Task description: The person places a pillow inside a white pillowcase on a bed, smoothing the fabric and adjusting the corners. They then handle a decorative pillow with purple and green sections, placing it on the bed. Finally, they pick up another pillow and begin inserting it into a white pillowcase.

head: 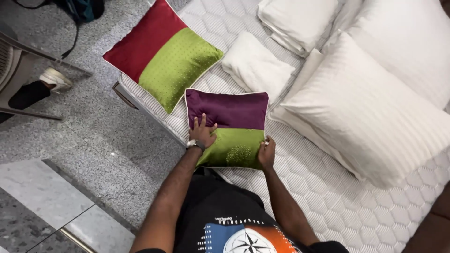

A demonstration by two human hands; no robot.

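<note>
On the quilted mattress (pixel 328 187), near its left edge, lies the purple-and-green cushion (pixel 228 129), purple half away from me; it is near square, so I log no clear long axis. My left hand (pixel 202 132) presses flat on its left side, fingers spread, gripping nothing. My right hand (pixel 266 152) curls round the near right corner. Bare mattress lies to the right; a red-and-green cushion (pixel 161 54) overhangs the edge beyond.
</note>
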